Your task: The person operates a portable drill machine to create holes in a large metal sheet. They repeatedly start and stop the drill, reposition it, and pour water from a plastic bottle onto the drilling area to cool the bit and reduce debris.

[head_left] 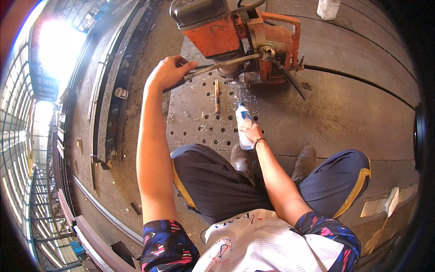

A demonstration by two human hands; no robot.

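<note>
An orange magnetic drill (210, 41) with a black motor cap stands on a steel plate (362, 109). Its long feed lever (226, 61) reaches left from the hub. At the lever's outer end, my left hand (167, 73) is closed around the grip, its fingers partly hidden. My right hand (252, 133) holds a clear plastic bottle (243, 114) with a blue cap, tilted with its top toward the drill. Whitish liquid shows inside. Left of the bottle, a paintbrush-like stick (217, 96) lies on the plate. Rows of drilled holes and scattered metal shavings surround it.
A white container (328, 9) stands at the far right. A black cable (358, 80) runs right from the drill. Long steel beams (113, 81) lie on the left, near a small white tub (121, 93). My boots (304, 162) rest on the plate close to the bottle.
</note>
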